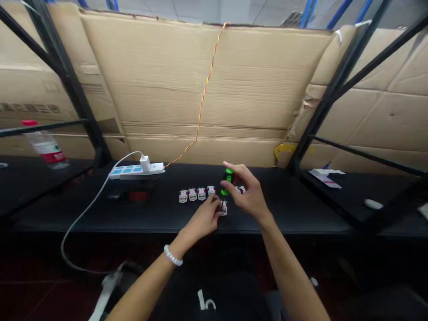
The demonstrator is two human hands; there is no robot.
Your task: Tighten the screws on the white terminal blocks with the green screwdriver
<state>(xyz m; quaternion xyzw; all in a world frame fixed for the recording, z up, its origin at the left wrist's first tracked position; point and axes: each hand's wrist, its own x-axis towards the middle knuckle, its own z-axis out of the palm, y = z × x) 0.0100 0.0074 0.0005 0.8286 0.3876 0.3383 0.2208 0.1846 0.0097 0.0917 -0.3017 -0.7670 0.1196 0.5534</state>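
Note:
My right hand (245,187) grips a short screwdriver (228,177) with a green and black handle, held upright with its shaft pointing down. Under its tip is a small white and purple part (224,208), which the fingers of my left hand (210,214) pinch from the left side. Behind my left hand stands a row of similar white and purple parts (192,194). A few more of them (241,189) show partly behind my right hand. Exactly where the screwdriver tip meets the part is too small to tell.
A white power strip (155,168) with a plugged-in charger (145,163) and cable lies on the black table (284,209) at the left. Cardboard (160,89) walls the back. Black metal posts (310,120) flank both sides. A bottle (50,149) stands far left.

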